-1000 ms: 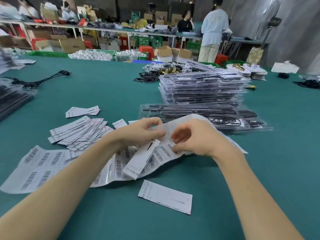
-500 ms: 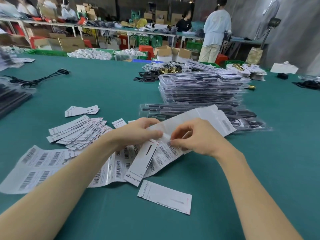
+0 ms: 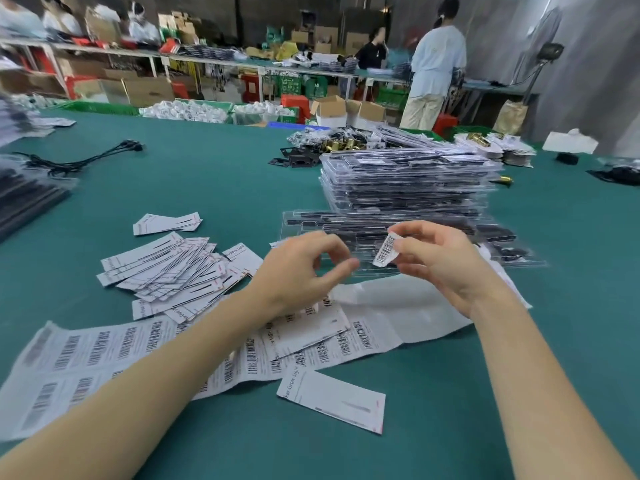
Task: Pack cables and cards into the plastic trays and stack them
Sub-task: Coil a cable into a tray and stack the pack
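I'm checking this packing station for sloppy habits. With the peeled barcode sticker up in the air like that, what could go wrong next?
The right hand pinches the barcode sticker by one end; the free end could curl and stick to a finger or itself. The left hand holds nothing, so the card on the label sheet lies loose and may shift, leaving the sticker crooked.
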